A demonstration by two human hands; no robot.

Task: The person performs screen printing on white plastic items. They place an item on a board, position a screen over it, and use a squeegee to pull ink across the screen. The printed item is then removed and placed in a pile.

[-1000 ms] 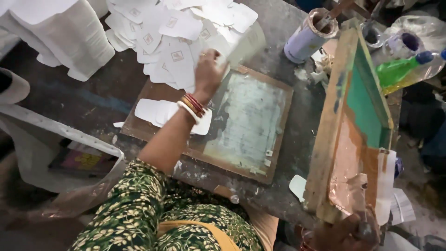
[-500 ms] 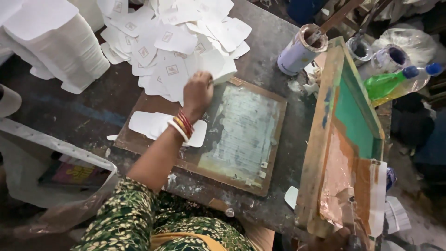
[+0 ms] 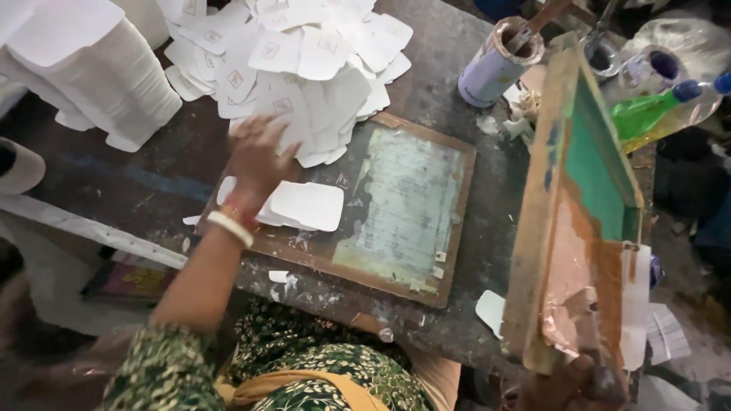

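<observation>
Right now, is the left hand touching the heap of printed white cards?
Touching. The head view shows the left hand with its blurred fingers lying on the near edge of the heap of printed white cards.

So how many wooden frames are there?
2. One wooden frame lies flat on the table; the other, the green-screened frame, is tilted up at the right.

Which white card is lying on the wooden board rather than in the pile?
The blank white card just right of the left hand, lying alone on the board's brown edge; the others sit heaped on the table beyond.
</observation>
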